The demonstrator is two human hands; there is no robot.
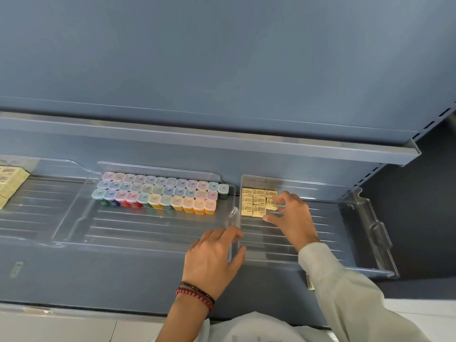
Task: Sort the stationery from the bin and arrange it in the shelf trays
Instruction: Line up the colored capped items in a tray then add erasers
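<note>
Several small cream erasers (256, 198) lie in rows at the back left corner of the right clear tray (365, 213). My right hand (292, 218) reaches into that tray and pinches one eraser (272, 203) at the edge of the rows with fingertips. My left hand (212, 257) rests with curled fingers on the wall where the middle tray (74, 218) meets the right tray. The middle tray holds three rows of small coloured capped containers (158, 191).
A third tray at the far left holds cream packets (9, 181). An empty blue shelf (222, 139) overhangs above. A white bag (246, 329) lies at the bottom of view. The front parts of both near trays are bare ribbed plastic.
</note>
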